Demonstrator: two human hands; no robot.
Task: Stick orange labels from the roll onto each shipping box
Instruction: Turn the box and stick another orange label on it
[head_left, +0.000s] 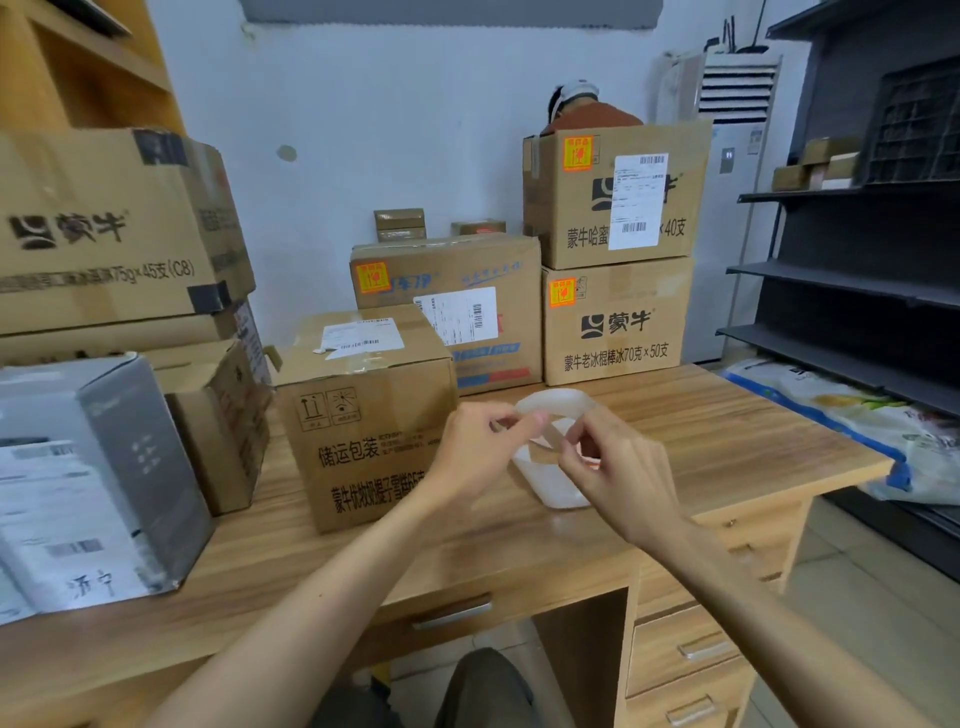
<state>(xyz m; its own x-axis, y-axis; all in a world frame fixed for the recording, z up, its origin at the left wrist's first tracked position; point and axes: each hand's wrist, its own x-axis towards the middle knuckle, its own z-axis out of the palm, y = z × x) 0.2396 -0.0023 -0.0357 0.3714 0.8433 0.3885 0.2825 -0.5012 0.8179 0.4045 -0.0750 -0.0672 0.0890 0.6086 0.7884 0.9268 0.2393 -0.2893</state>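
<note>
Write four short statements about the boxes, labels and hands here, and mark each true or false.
1. The top box carries an orange label. True.
2. The front box shows an orange label on its front face. False: only black printed marks show there.
3. The left hand and the right hand both pinch the label roll. True.
4. The top box stands directly on the desk. False: it rests on the lower box.
</note>
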